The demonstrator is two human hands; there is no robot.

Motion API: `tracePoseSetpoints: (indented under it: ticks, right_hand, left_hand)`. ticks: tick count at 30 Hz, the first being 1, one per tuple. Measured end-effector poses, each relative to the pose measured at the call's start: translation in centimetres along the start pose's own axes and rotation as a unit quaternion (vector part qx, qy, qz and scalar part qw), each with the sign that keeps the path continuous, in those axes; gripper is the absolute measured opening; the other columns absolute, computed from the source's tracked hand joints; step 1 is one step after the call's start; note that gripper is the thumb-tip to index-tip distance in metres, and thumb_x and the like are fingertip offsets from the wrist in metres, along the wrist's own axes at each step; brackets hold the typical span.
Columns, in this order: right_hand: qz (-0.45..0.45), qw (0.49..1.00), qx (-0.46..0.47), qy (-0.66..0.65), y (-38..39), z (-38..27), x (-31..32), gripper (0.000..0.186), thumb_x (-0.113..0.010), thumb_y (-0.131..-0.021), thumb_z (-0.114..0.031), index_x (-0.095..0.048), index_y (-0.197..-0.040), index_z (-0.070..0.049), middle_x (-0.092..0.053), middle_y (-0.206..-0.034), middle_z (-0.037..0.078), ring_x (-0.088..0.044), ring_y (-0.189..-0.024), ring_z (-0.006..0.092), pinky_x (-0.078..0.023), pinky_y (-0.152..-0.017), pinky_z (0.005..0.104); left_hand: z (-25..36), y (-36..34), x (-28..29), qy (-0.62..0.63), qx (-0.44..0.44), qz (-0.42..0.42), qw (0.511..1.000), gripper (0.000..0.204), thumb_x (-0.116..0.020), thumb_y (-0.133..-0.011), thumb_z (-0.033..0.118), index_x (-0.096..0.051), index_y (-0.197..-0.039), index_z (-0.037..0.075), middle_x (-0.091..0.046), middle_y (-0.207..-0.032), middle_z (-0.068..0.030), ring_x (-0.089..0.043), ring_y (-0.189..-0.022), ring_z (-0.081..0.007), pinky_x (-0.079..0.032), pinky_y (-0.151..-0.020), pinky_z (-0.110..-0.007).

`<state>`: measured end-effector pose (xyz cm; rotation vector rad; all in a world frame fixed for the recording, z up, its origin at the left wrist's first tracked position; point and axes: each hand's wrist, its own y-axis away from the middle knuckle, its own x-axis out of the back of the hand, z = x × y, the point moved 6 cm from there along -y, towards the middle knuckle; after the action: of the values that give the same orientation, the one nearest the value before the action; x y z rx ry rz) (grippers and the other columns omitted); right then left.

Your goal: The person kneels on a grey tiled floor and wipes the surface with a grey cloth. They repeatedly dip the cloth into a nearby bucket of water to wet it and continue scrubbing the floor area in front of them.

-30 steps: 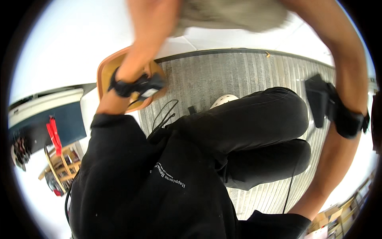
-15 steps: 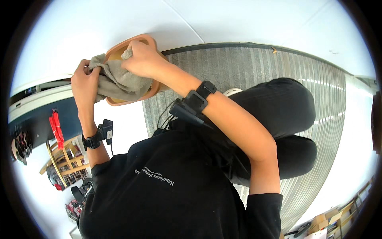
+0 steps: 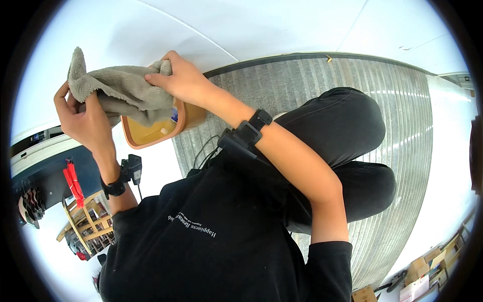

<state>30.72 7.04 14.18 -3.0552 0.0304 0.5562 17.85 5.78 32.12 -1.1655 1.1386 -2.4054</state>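
A grey-brown cloth (image 3: 126, 88) is stretched between my two hands at the upper left. My left hand (image 3: 86, 118) grips its left end, where one corner sticks up above the fingers. The right end is pinched by my right hand (image 3: 178, 78), with the thumb lying over the bunched fabric. Below the cloth stands a yellow bin (image 3: 188, 118) with an orange-brown rim. Its opening is partly covered by the cloth, and a small blue-and-white item (image 3: 174, 115) shows inside near the wall.
A white wall (image 3: 282, 25) runs along the far side, above grey ribbed flooring (image 3: 251, 83). My bent knees in black trousers (image 3: 347, 121) take up the middle right. Red straps (image 3: 73, 183) and a wooden rack (image 3: 93, 221) are at the left; cardboard boxes (image 3: 420, 269) stand at lower right.
The cloth has been lifted off the bin and spread wider, uncovering more of the bin's inside. My left hand has moved left; my right hand still grips the other end.
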Motion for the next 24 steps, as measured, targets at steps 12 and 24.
tracePoseSetpoints:
  ticks: [12,24]
  right_hand:
    - [0.408,0.906,0.110,0.029,2.2,-4.8,11.8,0.029,-0.063,-0.085,-0.010,-0.054,-0.108,0.006,-0.058,-0.109,0.022,-0.060,-0.099,0.0341,-0.047,-0.088,0.0418]
    - [0.528,0.824,0.182,0.092,2.7,-3.6,16.4,0.030,-0.055,-0.084,0.004,-0.049,-0.114,0.008,-0.050,-0.115,0.021,-0.052,-0.104,0.0388,-0.042,-0.091,0.0448]
  left_hand:
    - [2.0,4.8,-10.7,0.185,0.090,-0.083,0.975,0.035,-0.052,-0.098,0.009,-0.043,-0.129,-0.003,-0.051,-0.116,-0.0141,-0.053,-0.105,-0.0181,-0.043,-0.092,-0.030]
    - [-0.2,10.6,-22.9,0.282,-0.016,-0.140,0.949,0.050,-0.051,-0.096,0.008,-0.028,-0.138,-0.007,-0.039,-0.138,-0.0262,-0.044,-0.127,-0.0322,-0.036,-0.108,-0.042]
